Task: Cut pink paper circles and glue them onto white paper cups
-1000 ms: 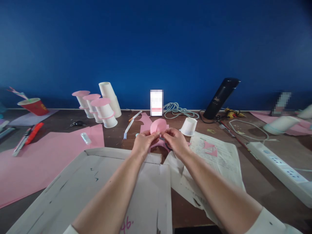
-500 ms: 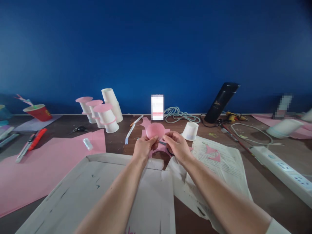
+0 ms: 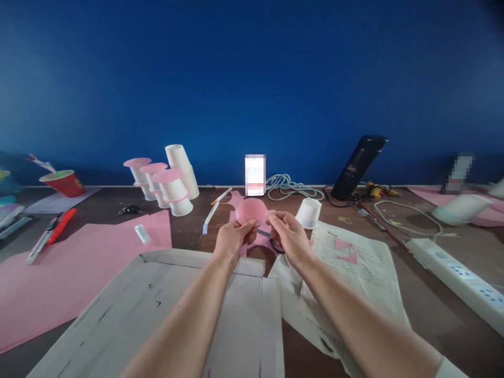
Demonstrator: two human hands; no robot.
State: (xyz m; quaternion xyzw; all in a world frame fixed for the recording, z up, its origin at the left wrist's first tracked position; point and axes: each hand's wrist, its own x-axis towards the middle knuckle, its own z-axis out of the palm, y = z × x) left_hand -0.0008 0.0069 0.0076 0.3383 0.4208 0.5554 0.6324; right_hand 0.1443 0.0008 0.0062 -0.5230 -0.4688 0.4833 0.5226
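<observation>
My left hand [image 3: 233, 241] pinches the lower edge of a round pink paper disc [image 3: 251, 211] between thumb and fingers, held up above the table. Just right of the disc, my right hand [image 3: 290, 235] has its thumb and forefinger pressed together, a small gap from the disc's edge. Whether anything is between those fingertips I cannot make out. Below and between the hands lie a pink paper scrap [image 3: 263, 239] and what looks like scissors [image 3: 264, 232], partly hidden by my right hand. An upturned white paper cup [image 3: 309, 212] stands beyond my right hand.
White cups with pink discs [image 3: 171, 191] stand at the back left. Pink sheets [image 3: 90, 268] and a white board [image 3: 129, 315] lie in front, printed paper [image 3: 362, 273] and a power strip [image 3: 457, 273] to the right. A black bottle [image 3: 356, 168] leans against the wall.
My right fingertips have drawn slightly right, away from the disc's edge. My left hand still holds the disc in nearly the same place.
</observation>
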